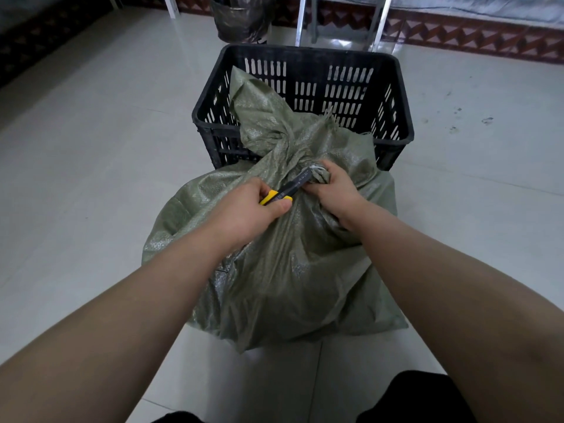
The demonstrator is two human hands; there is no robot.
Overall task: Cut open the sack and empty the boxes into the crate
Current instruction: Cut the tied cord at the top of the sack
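Note:
A full green woven sack (283, 270) stands on the tiled floor in front of me, its tied neck flopping over the near rim of a black slotted plastic crate (305, 56). My left hand (253, 206) grips a yellow and black utility knife (285, 190), whose blade end touches the white tie at the sack's knot. My right hand (335, 184) is closed around the bunched neck of the sack just beside the tie. The boxes are hidden inside the sack.
A dark bin with a plastic liner (241, 19) stands behind the crate at the back. Metal frame legs (378, 22) rise behind the crate's far right corner. Pale floor tiles (91, 148) spread out to both sides. My dark-clothed knees show at the bottom edge.

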